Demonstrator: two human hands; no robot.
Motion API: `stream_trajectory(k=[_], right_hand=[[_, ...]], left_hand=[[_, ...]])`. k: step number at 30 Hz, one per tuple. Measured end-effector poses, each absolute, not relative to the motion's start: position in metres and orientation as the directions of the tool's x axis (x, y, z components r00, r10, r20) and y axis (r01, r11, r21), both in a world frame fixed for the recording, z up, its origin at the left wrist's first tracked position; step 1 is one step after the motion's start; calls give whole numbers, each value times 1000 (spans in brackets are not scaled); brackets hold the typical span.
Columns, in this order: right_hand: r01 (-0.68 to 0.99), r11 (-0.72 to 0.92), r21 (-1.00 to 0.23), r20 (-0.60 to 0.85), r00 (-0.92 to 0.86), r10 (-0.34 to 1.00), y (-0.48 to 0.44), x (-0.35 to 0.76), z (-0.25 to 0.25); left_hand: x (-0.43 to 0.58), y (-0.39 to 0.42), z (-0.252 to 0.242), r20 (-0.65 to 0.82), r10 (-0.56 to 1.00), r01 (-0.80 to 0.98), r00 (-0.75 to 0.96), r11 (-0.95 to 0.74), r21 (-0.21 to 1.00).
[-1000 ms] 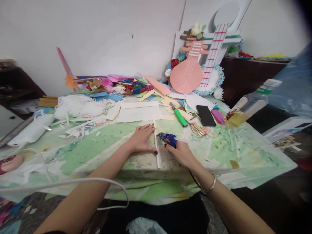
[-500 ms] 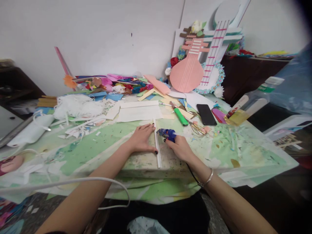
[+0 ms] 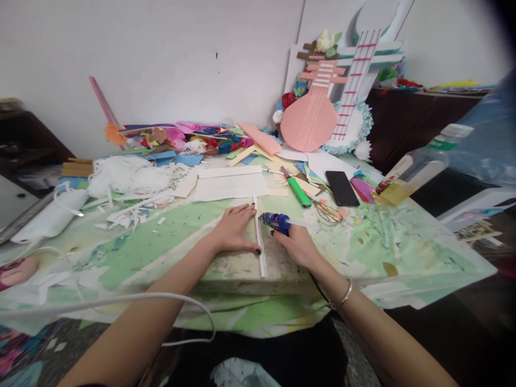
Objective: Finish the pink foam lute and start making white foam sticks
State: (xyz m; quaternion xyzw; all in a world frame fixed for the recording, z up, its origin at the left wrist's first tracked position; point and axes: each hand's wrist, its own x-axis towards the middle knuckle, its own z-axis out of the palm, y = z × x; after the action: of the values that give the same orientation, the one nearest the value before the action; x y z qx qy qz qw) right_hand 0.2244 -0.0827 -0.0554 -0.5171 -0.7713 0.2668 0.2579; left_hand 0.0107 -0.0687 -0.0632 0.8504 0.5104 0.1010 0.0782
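Note:
A narrow white paper strip (image 3: 261,244) with a lengthwise fold or raised edge lies on the table, pointing away from me. My left hand (image 3: 237,228) rests on its left side, fingers stretched and spread, with a fingertip and the thumb pressing the strip's edge. In my right hand (image 3: 297,242) is a blue glue gun (image 3: 276,221), a clear glue stick showing at its back. Its nozzle is right beside the strip's right edge; whether it touches, I cannot tell. Just behind the strip lies a white paper sheet (image 3: 229,185).
A green-handled cutter (image 3: 298,191), gold-handled scissors (image 3: 328,212) and a black phone (image 3: 342,188) lie back right. A bottle (image 3: 415,169) stands at the right. Paper scraps and white strings (image 3: 129,177) fill the back left. A pink paper lute (image 3: 309,123) leans on the wall. A white cable (image 3: 177,296) crosses the front.
The glue gun's nozzle seems to have shifted very slightly along the strip. Otherwise hands and objects stay where they were, apart from a small camera shift.

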Motion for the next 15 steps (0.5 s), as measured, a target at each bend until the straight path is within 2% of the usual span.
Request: stream_trajectory(k=[15], right_hand=[[615, 370, -696, 111, -417, 902, -119, 245, -48]], left_hand=[[7, -67, -66, 72, 871, 848, 487, -490, 202]])
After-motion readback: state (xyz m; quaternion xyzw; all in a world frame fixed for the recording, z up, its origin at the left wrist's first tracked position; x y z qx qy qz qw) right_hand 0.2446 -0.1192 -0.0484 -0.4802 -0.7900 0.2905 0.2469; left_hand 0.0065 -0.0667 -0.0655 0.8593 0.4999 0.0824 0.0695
